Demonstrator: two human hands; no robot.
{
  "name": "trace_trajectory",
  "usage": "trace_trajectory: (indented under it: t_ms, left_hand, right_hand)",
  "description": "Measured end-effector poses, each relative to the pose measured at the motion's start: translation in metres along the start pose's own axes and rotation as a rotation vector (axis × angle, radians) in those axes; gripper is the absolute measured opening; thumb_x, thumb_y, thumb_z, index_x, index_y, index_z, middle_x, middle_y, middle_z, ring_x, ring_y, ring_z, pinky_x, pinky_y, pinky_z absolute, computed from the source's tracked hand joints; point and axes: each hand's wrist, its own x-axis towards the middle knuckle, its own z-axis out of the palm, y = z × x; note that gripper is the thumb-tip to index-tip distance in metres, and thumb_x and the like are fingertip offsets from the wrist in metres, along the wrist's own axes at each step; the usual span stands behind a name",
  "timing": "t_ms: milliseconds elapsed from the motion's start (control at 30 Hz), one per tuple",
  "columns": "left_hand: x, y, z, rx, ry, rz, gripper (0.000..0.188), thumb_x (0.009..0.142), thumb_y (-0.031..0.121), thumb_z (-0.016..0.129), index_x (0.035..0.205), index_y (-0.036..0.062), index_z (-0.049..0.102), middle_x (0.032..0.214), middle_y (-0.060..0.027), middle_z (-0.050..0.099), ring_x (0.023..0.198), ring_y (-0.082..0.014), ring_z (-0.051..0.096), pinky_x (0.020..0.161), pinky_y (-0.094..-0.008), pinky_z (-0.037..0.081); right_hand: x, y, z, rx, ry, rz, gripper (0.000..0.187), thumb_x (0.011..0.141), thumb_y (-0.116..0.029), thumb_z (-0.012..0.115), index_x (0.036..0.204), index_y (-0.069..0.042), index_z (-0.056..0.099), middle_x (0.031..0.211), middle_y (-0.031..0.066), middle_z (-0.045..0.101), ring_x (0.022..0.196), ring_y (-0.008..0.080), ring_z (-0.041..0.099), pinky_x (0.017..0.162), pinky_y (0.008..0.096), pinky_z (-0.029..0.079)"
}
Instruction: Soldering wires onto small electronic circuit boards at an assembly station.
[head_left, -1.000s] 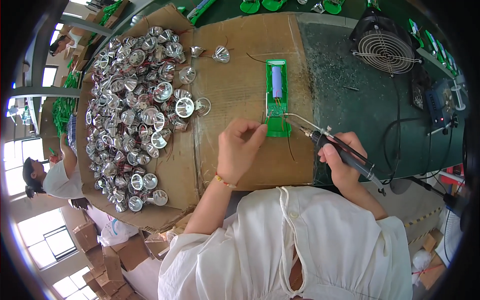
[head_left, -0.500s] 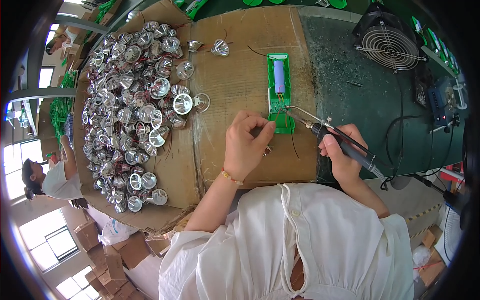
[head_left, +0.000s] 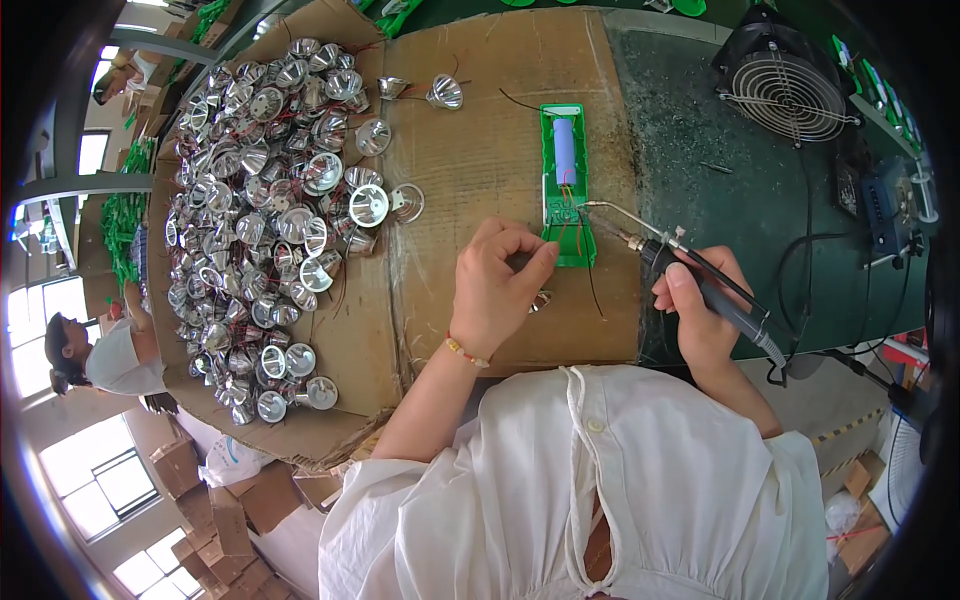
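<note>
My right hand [head_left: 705,305] is closed around a soldering iron [head_left: 735,308] with a thin bent metal feed tube along it. The iron's tip stands just right of a small circuit board [head_left: 563,212] in an open green plastic housing [head_left: 574,252]. In the housing's far part lies a purple cylindrical battery cell [head_left: 565,150], wired to the board. My left hand [head_left: 500,275] pinches at the housing's near left edge, where a thin wire runs to the fingertips. Below those fingers a shiny reflector cup [head_left: 541,301] shows, partly hidden by the hand.
Left, a cardboard box [head_left: 345,400] holds a heap of silver reflector cups [head_left: 255,215]. A few loose cups [head_left: 445,92] lie on the cardboard sheet [head_left: 480,150]. Far right are a fan [head_left: 790,95] and a blue soldering station [head_left: 888,210]. A person [head_left: 120,350] works beyond the box.
The soldering iron has drawn back slightly to the right from the board, with my right hand. My left hand keeps its pinch by the housing. The whole view has shifted a little.
</note>
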Motion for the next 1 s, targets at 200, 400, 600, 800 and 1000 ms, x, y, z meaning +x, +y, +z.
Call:
trace_trajectory:
  t_ms: [200, 400, 600, 800, 1000]
  left_hand:
    - [-0.0006, -0.0011, 0.0006, -0.017, 0.003, 0.009, 0.011, 0.074, 0.011, 0.066, 0.073, 0.0000, 0.063, 0.080, -0.0082, 0.056, 0.061, -0.0154, 0.055, 0.056, -0.0263, 0.044]
    - [-0.0014, -0.0025, 0.0013, -0.013, 0.022, 0.027, 0.011, 0.074, 0.010, 0.065, 0.073, -0.0003, 0.062, 0.080, -0.0083, 0.056, 0.061, -0.0160, 0.055, 0.056, -0.0272, 0.044]
    - [0.0008, -0.0021, 0.0014, -0.033, 0.010, 0.004, 0.011, 0.074, 0.011, 0.065, 0.072, -0.0003, 0.062, 0.079, -0.0081, 0.055, 0.060, -0.0161, 0.054, 0.056, -0.0272, 0.044]
    - [0.0001, -0.0016, -0.0003, -0.018, 0.007, 0.016, 0.011, 0.073, 0.010, 0.065, 0.070, 0.0001, 0.062, 0.079, -0.0079, 0.056, 0.058, -0.0155, 0.053, 0.054, -0.0266, 0.043]
    - [0.0016, -0.0032, 0.0004, -0.004, 0.010, 0.027, 0.012, 0.073, 0.011, 0.065, 0.069, 0.0000, 0.062, 0.079, -0.0076, 0.056, 0.057, -0.0150, 0.053, 0.052, -0.0261, 0.043]
  right_hand:
    - [-0.0015, -0.0006, 0.0025, -0.055, -0.028, -0.007, 0.012, 0.082, -0.008, 0.057, 0.085, 0.001, 0.050, 0.063, 0.0086, 0.058, 0.051, 0.0098, 0.054, 0.047, 0.0201, 0.044]
    - [-0.0010, 0.0060, 0.0017, -0.030, -0.072, 0.001, 0.014, 0.080, -0.007, 0.062, 0.082, 0.001, 0.052, 0.065, 0.0094, 0.060, 0.056, 0.0094, 0.056, 0.049, 0.0212, 0.046]
    - [0.0004, 0.0014, 0.0012, 0.059, 0.011, 0.010, 0.013, 0.081, -0.006, 0.060, 0.084, 0.002, 0.051, 0.066, 0.0101, 0.060, 0.055, 0.0105, 0.057, 0.049, 0.0220, 0.047]
    - [-0.0001, 0.0037, -0.0008, 0.032, -0.025, -0.011, 0.014, 0.081, -0.006, 0.060, 0.086, 0.003, 0.050, 0.066, 0.0107, 0.059, 0.056, 0.0115, 0.057, 0.050, 0.0225, 0.048]
    - [0.0014, 0.0048, -0.0005, 0.051, -0.037, -0.002, 0.014, 0.081, -0.006, 0.060, 0.085, 0.003, 0.051, 0.067, 0.0109, 0.059, 0.056, 0.0115, 0.057, 0.050, 0.0224, 0.048]
